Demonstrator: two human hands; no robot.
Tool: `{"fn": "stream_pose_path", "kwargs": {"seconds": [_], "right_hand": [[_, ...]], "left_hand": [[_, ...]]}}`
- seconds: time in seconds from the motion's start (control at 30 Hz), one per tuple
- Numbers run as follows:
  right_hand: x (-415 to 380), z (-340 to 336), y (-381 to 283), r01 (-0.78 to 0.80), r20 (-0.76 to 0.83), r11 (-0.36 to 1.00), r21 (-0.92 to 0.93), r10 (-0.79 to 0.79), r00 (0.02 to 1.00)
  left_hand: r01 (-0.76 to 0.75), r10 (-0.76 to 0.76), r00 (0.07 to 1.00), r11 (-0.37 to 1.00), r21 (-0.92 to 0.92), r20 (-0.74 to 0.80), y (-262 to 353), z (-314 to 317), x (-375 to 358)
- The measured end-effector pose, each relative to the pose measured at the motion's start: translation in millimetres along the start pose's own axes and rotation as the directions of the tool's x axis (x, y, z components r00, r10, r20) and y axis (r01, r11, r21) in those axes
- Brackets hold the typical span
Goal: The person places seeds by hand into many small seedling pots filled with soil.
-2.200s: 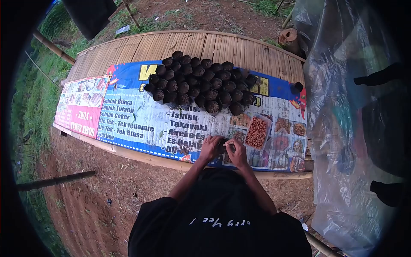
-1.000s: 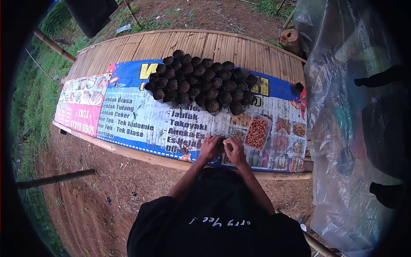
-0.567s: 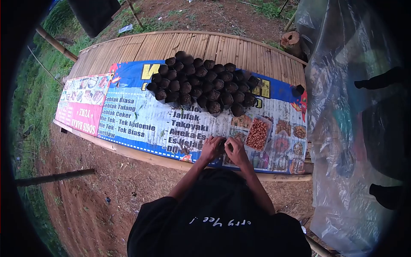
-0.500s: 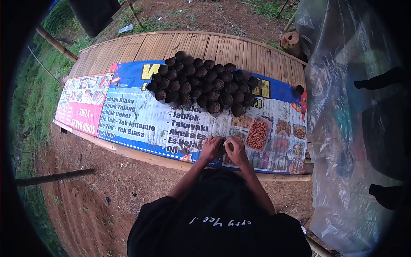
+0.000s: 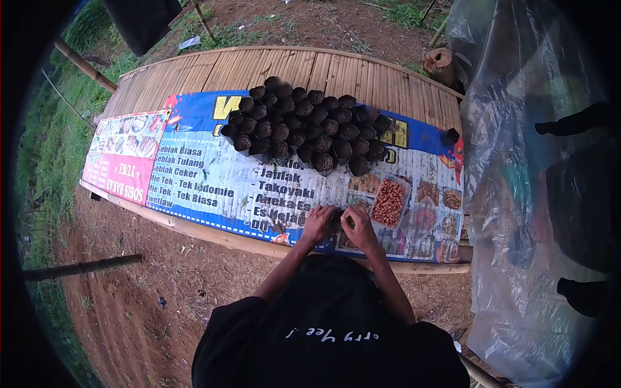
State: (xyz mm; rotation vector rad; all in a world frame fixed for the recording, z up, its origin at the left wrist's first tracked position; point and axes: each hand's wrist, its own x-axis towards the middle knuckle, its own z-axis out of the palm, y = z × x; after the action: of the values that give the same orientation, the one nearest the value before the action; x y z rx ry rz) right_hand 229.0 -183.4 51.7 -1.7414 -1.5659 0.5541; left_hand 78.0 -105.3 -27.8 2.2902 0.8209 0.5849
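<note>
At the near edge of the table, my left hand (image 5: pixel 319 224) curls around a small black planting bag (image 5: pixel 337 218), mostly hidden by the fingers. Against the bag's other side, my right hand (image 5: pixel 357 226) is closed with its fingers pinched together; what sits in them is too small to make out. Just right of my hands is a clear plastic tub (image 5: pixel 407 204) of reddish-brown peanut-like seeds (image 5: pixel 390 202). Beyond them, several black planting bags (image 5: pixel 321 161) filled with dark soil stand packed in a cluster.
A printed food banner (image 5: pixel 187 194) covers much of the bamboo-slat table (image 5: pixel 284 64). One black bag (image 5: pixel 449 136) stands apart at the right end. Clear plastic sheeting (image 5: pixel 498 271) hangs along the right side. A wooden pole (image 5: pixel 84 267) juts in at left.
Both hands stay at the same spot around the black bag. The right hand's fingers have shifted slightly; the tub and the clustered bags have not moved.
</note>
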Motion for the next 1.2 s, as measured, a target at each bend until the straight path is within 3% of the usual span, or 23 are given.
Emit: {"fn": "stream_pose_path", "kwargs": {"seconds": [0.1,0.17,0.27,0.37,0.47,0.57,0.67,0.9,0.97,1.0,1.13,1.2], "right_hand": [[0.9,-0.8,-1.9,0.006,-0.071,0.998,0.061,-0.002,0.997],[0.4,1.6,0.9,0.062,-0.026,0.998,0.024,-0.062,0.998],[1.7,-2.1,1.4,0.013,-0.004,0.999,-0.039,-0.013,1.000],[4.0,-0.5,-1.6,0.023,-0.069,0.999,0.044,-0.019,0.997],[1.2,4.6,7.8,0.084,-0.015,0.996,-0.022,-0.085,0.996],[2.1,-4.3,-2.9,0.016,0.022,0.999,-0.035,-0.015,1.000],[4.1,-1.1,-5.0,0.050,-0.065,0.998,0.023,-0.049,0.997],[4.8,-6.1,-2.8,-0.004,-0.031,1.000,-0.026,0.003,1.000],[5.4,-4.5,-3.6,0.077,-0.043,0.997,0.017,-0.077,0.996],[4.8,-3.3,-2.4,0.072,0.001,0.997,0.006,-0.072,0.997],[3.4,-1.4,1.3,0.059,-0.072,0.992,-0.110,-0.067,0.995],[3.7,2.6,-1.2,0.090,-0.075,0.994,-0.066,-0.095,0.993]], "left_hand": [[-0.012,0.012,1.000,1.000,0.016,-0.008,0.9,-1.1,-0.1],[-0.009,0.009,1.000,1.000,0.010,-0.006,0.6,0.3,-0.1],[0.007,-0.007,1.000,1.000,-0.007,0.005,1.3,-1.9,1.0],[0.002,-0.001,1.000,1.000,-0.006,0.009,-2.3,1.1,-0.7],[0.000,0.000,1.000,1.000,0.005,0.017,0.1,-0.8,0.3],[0.017,-0.016,0.999,1.000,-0.003,0.045,1.2,-4.5,0.8],[0.001,-0.001,0.999,1.000,-0.007,0.043,-2.9,0.4,0.0],[-0.016,0.016,1.000,1.000,-0.025,0.019,-2.2,-1.2,-0.4],[-0.017,0.018,1.000,1.000,-0.018,0.021,-2.7,0.9,-1.3],[-0.017,0.017,1.000,1.000,-0.009,0.022,-4.4,1.6,0.3],[-0.027,0.027,0.999,0.999,-0.017,0.018,-3.4,1.9,0.3],[-0.012,0.012,1.000,1.000,0.005,0.027,-2.2,0.8,0.5]]}}
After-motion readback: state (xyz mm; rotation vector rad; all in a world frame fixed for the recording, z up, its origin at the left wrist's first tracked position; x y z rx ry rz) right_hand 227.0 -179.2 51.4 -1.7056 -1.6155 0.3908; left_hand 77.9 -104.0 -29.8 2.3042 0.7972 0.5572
